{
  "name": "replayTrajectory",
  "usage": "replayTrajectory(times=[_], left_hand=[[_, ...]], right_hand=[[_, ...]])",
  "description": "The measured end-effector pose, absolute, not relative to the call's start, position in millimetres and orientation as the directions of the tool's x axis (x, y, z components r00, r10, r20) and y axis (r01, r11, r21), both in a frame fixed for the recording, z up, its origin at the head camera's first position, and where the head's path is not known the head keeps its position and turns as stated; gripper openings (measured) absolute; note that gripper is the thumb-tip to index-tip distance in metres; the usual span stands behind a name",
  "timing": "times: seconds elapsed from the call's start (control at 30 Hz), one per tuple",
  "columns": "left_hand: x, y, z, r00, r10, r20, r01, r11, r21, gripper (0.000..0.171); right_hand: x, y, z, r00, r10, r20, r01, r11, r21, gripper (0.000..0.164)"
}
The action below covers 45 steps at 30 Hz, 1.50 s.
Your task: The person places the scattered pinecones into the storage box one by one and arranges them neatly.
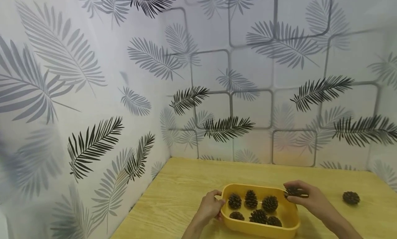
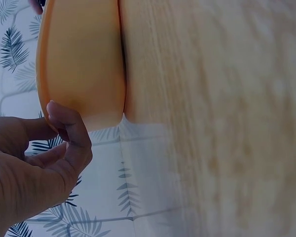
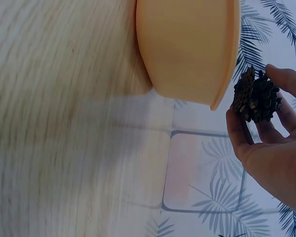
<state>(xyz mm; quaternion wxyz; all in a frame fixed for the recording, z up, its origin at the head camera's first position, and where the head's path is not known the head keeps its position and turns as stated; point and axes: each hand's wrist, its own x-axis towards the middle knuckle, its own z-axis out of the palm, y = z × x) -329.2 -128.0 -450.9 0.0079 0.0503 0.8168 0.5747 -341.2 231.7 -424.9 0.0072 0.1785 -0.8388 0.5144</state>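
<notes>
A yellow plastic basin (image 1: 257, 226) with rounded corners stands on the wooden table, several brown pine cones (image 1: 258, 216) lying inside it. My left hand (image 1: 210, 207) pinches the basin's left rim between thumb and fingers, as the left wrist view also shows on the basin wall (image 2: 84, 64). Over the basin's right rim, my right hand (image 1: 310, 199) holds a pine cone (image 3: 258, 96) between thumb and fingertips. In the right wrist view that cone is just beyond the rim of the basin (image 3: 187, 49), at rim height.
Another pine cone (image 1: 351, 197) lies on the table (image 1: 186, 187) to the right of my right hand. Behind the table and along its left side rise walls (image 1: 248, 70) covered with a leaf print.
</notes>
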Motion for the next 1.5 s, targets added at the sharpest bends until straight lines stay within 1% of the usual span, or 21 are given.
replayTrajectory(times=[0.2, 0.33, 0.6, 1.03, 1.27, 1.5], left_hand=[[-331.3, -128.7, -449.9, -0.993, 0.105, 0.046, 0.078, 0.330, 0.941, 0.036], [-332.3, -129.7, -448.5, -0.993, 0.110, 0.049, 0.083, 0.331, 0.940, 0.036], [-331.5, -130.6, -448.3, -0.993, 0.107, 0.057, 0.089, 0.333, 0.939, 0.034], [-328.9, -128.9, -448.1, -0.995, 0.097, 0.038, 0.068, 0.329, 0.942, 0.034], [-327.0, -129.0, -450.2, -0.994, 0.103, 0.035, 0.066, 0.320, 0.945, 0.034], [-329.1, -129.3, -452.8, -0.995, 0.100, 0.031, 0.062, 0.317, 0.946, 0.037]], right_hand=[[-344.2, 223.1, -426.1, -0.929, -0.310, 0.201, -0.320, 0.403, -0.858, 0.049], [-347.2, 219.2, -429.6, -0.922, -0.314, 0.226, -0.344, 0.396, -0.851, 0.050], [-346.6, 209.9, -431.8, -0.918, -0.297, 0.262, -0.375, 0.440, -0.816, 0.047], [-347.5, 205.4, -441.2, -0.911, -0.287, 0.296, -0.400, 0.440, -0.804, 0.044], [-346.8, 201.1, -445.4, -0.905, -0.291, 0.311, -0.422, 0.517, -0.744, 0.041], [-348.8, 200.2, -448.9, -0.911, -0.284, 0.299, -0.410, 0.545, -0.731, 0.041]])
